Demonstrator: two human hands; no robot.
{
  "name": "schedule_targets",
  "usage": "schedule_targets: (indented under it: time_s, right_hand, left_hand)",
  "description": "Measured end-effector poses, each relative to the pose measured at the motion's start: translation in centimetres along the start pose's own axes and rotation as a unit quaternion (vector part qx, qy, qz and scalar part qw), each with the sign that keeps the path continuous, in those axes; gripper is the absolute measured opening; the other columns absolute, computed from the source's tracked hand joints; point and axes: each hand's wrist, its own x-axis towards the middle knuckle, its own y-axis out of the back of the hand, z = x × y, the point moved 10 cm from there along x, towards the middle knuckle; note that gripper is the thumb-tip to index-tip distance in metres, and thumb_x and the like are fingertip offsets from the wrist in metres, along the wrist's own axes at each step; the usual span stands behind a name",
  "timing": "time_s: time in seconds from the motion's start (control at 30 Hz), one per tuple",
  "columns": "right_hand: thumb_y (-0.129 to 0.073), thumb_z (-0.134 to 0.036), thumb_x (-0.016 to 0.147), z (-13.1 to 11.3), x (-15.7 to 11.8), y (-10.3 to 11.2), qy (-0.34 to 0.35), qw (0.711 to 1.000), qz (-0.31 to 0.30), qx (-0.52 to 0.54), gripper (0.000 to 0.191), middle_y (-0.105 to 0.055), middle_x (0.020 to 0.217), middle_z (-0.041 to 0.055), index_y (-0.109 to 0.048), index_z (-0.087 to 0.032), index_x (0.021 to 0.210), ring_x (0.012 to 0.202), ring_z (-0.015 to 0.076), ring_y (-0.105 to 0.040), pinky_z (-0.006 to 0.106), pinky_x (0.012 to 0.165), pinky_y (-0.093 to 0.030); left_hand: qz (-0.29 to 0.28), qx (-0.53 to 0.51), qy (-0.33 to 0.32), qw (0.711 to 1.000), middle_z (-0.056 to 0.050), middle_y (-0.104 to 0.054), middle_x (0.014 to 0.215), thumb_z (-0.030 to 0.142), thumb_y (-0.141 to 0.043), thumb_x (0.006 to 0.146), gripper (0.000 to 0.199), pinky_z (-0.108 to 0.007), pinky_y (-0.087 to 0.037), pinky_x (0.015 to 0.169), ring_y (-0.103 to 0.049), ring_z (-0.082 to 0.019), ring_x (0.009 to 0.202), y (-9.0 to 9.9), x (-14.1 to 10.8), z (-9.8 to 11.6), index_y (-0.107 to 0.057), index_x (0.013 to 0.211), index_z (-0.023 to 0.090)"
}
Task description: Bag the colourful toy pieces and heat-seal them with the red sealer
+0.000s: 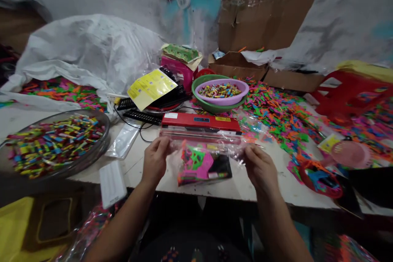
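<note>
A clear plastic bag (pixel 176 159) is stretched between my two hands at the front of the table. My left hand (pixel 156 157) pinches its upper left corner, and my right hand (pixel 259 163) pinches the upper right one. Inside the bag lie small pink and green plastic pieces (pixel 199 161) beside a dark printed card (pixel 221 167). The bag's upper edge lies along the front of a red bag sealer (pixel 201 120). Whether that edge is inside the sealer's jaw, I cannot tell.
A big clear bowl (pixel 106 131) of candy-like tubes stands left, near a white power bank-like block (pixel 112 184). Behind the sealer, a lilac basin (pixel 244 88) sits in a green one (pixel 196 90). Colourful plastic pieces (pixel 276 110) heap at right, around a red scoop (pixel 334 190).
</note>
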Motion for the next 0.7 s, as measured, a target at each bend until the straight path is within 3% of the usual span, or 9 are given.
schedule_targets:
  time_s: [0.07, 0.13, 0.3, 0.4, 0.5, 0.6, 0.7]
  right_hand:
    - [-0.071, -0.035, 0.065, -0.5, -1.6, 1.2, -0.017, 1.0, 0.009, 0.002, 0.018, -0.059, 0.061, -0.0004, -0.062, -0.021, 0.067, 0.054, 0.0117, -0.053, 0.025, 0.051, -0.047]
    - [-0.071, -0.034, 0.065, 0.8, -1.5, 2.2, -0.056, 0.998, 0.024, 0.015, 0.016, -0.061, 0.063, 0.0006, -0.062, -0.02, 0.07, 0.054, 0.0135, -0.056, 0.027, 0.05, -0.049]
    - [-0.065, -0.022, 0.066, 10.6, 2.9, 3.8, -0.239, 0.968, 0.075, 0.03, 0.01, -0.066, 0.064, 0.0041, -0.06, -0.016, 0.072, 0.053, 0.0139, -0.061, 0.023, 0.046, -0.048]
    - [-0.059, -0.019, 0.069, 15.3, 5.2, 4.3, -0.294, 0.952, 0.086, -0.012, 0.005, -0.064, 0.059, 0.0047, -0.058, -0.015, 0.069, 0.05, 0.0131, -0.06, 0.021, 0.044, -0.046]
    - [-0.054, -0.024, 0.073, 16.8, 6.9, 5.0, -0.286, 0.948, 0.1, -0.099, 0.01, -0.063, 0.058, 0.005, -0.056, -0.015, 0.069, 0.051, 0.0139, -0.059, 0.021, 0.043, -0.043]
    - [-0.052, -0.033, 0.076, 15.4, 8.7, 5.7, -0.223, 0.928, 0.1, -0.281, 0.019, -0.066, 0.07, 0.0083, -0.059, -0.016, 0.069, 0.065, 0.0186, -0.063, 0.025, 0.052, -0.046]
    - [-0.047, -0.035, 0.079, 12.8, 10.8, 4.9, -0.108, 0.844, 0.077, -0.52, 0.026, -0.068, 0.09, 0.0123, -0.065, -0.017, 0.074, 0.089, 0.0247, -0.061, 0.032, 0.071, -0.046]
  left_hand:
    - [0.001, -0.017, 0.039, 0.999, 0.002, -0.057, 0.057, 0.043, -0.067, 0.067, 0.027, -0.021, -0.045, 0.053, -0.052, -0.009, 0.053, 0.5, -1.5, -0.2, -0.061, 0.067, 0.017]
    - [-0.005, -0.041, 0.094, 0.995, 0.002, -0.059, 0.057, 0.042, -0.069, 0.065, 0.028, -0.023, -0.048, 0.055, -0.055, -0.01, 0.053, 0.3, -1.7, -2.2, -0.06, 0.069, 0.016]
    - [0.01, -0.052, 0.276, 0.96, -0.001, -0.062, 0.058, 0.028, -0.065, 0.069, 0.018, -0.021, -0.047, 0.049, -0.059, -0.011, 0.05, -1.0, 0.9, -12.3, -0.059, 0.072, 0.012]
    - [0.031, -0.035, 0.331, 0.943, -0.003, -0.062, 0.056, 0.022, -0.059, 0.073, 0.012, -0.019, -0.044, 0.042, -0.058, -0.011, 0.045, -1.2, 2.5, -16.6, -0.056, 0.069, 0.011]
    - [0.047, -0.02, 0.346, 0.937, -0.003, -0.06, 0.051, 0.023, -0.055, 0.076, 0.015, -0.017, -0.037, 0.035, -0.057, -0.012, 0.041, -1.1, 3.9, -18.4, -0.053, 0.065, 0.012]
    - [0.057, -0.003, 0.34, 0.939, -0.002, -0.057, 0.046, 0.025, -0.05, 0.078, 0.019, -0.016, -0.032, 0.032, -0.05, -0.01, 0.034, -1.2, 5.6, -18.8, -0.055, 0.064, 0.012]
    - [0.066, 0.015, 0.321, 0.945, 0.0, -0.055, 0.045, 0.024, -0.051, 0.077, 0.016, -0.017, -0.034, 0.034, -0.049, -0.01, 0.033, -1.5, 7.2, -18.6, -0.055, 0.066, 0.014]
